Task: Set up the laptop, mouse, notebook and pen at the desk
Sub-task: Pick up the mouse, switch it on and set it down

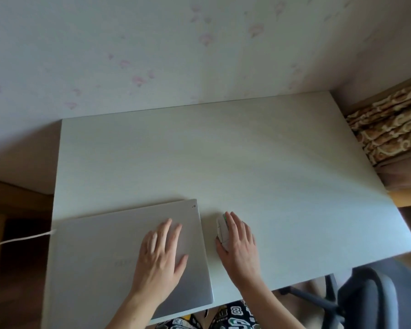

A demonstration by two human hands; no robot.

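Laptop (119, 252) lies closed at the bench's (247, 150) near-left edge, cable (14, 241) attached; left hand (160, 252) rests flat on its lid, fingers spread, probably steadying it. Right hand (239, 241) cups the mouse (221, 230) just beside (likely positioning it). Notebook and pen not visible.

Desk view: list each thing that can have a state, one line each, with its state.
laptop: lid closed, lying flat at the desk's near left, cable plugged in.
white cable: runs off the laptop's left edge.
mouse: on the desk right of the laptop, green light lit.
left hand: resting flat on the laptop lid, fingers spread.
right hand: cupped over the mouse.
desk: holds laptop and mouse; no notebook or pen in view.
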